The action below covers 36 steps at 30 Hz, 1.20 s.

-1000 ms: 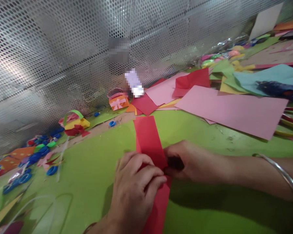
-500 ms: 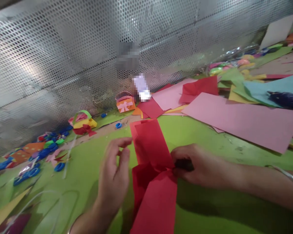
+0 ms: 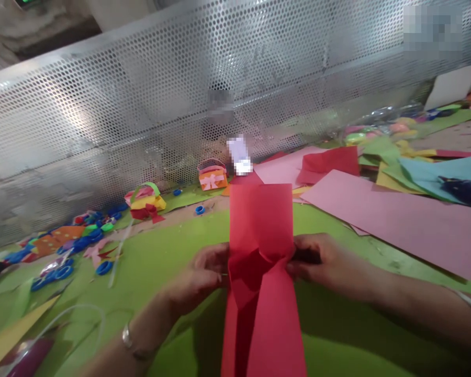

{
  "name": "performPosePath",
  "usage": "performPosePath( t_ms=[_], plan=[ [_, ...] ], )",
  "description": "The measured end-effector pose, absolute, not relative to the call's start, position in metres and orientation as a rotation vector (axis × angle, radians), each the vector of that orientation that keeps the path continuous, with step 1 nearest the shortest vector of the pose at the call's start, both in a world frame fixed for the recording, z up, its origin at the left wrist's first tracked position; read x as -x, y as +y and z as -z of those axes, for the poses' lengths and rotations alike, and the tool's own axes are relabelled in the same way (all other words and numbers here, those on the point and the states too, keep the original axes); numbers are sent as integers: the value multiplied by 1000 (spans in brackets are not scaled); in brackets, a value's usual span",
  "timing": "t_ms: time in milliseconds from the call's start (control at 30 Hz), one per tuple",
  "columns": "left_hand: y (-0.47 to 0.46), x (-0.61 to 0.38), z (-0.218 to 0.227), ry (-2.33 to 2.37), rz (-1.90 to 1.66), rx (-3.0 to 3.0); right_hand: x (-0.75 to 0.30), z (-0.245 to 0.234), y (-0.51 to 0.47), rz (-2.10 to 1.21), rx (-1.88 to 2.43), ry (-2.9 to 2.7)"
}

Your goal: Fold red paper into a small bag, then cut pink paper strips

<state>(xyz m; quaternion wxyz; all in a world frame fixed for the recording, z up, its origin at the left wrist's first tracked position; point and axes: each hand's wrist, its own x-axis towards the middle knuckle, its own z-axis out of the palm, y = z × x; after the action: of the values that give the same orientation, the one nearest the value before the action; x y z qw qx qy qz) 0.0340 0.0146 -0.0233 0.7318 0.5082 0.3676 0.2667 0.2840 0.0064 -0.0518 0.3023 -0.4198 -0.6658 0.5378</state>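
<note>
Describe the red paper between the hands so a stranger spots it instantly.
Find the perforated metal panel, then the green tabletop before it. Between the left hand and right hand is the folded red paper; unlike the red pieces farther back, it reaches the picture's bottom edge.

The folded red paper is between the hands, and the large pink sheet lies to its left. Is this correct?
Wrong side: the head view shows the large pink sheet right of the folded red paper, which is between left hand and right hand.

A papercraft work table: coloured sheets (image 3: pixel 400 214), blue-handled scissors (image 3: pixel 55 276) and small paper baskets (image 3: pixel 213 178) crowd a green surface (image 3: pixel 172 241).
</note>
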Motion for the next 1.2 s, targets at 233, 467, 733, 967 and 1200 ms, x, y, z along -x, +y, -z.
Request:
performPosePath(
  t_ms=[233,467,733,967,1200],
  plan=[
    [9,-43,26,1083,-575,-1097,-283,51,6,-1492,1057,-1742],
    [6,-50,36,1045,-683,-1032,-282,51,3,-1293,1195,-1859],
    [-1,-53,45,1160,-761,-1108,-284,47,4,-1116,1205,-1947],
    [9,-50,44,1139,-860,-1274,-285,51,8,-1165,1134,-1926],
    [3,-55,36,1043,-837,-1347,-283,48,7,-1218,1166,-1852]
  ],
)
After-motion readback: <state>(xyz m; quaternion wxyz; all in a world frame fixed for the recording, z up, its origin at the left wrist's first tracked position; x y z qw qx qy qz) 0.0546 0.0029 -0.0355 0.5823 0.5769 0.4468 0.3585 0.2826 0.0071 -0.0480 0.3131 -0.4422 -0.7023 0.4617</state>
